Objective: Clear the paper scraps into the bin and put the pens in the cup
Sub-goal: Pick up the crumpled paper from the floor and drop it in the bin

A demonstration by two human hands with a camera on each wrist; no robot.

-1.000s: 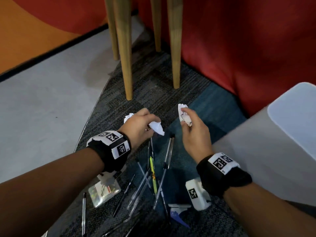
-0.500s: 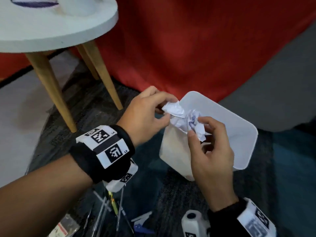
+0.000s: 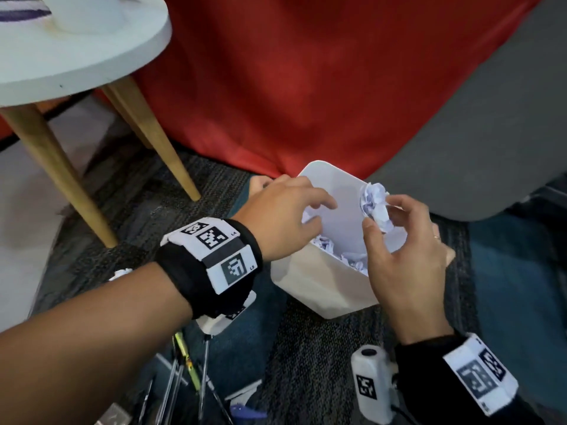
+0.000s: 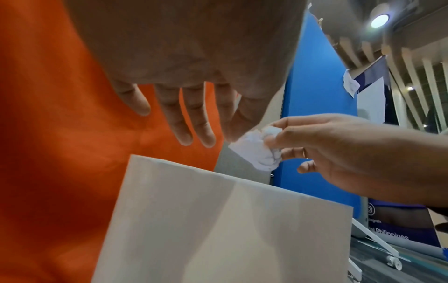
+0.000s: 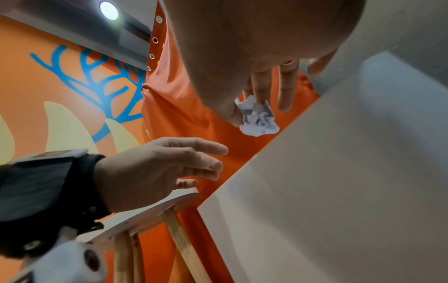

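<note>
Right hand pinches a crumpled paper scrap above the bin. Left hand hangs released, empty. Scrap judged light and soft; a fingertip pinch anywhere suffices.

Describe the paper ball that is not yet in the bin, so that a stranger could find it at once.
Start at the white bin on the carpet before the red curtain. Over its open top, the right hand pinches a crumpled paper ball in its fingertips. The other scraps already lie inside the bin; this one alone is held in the air.
</note>
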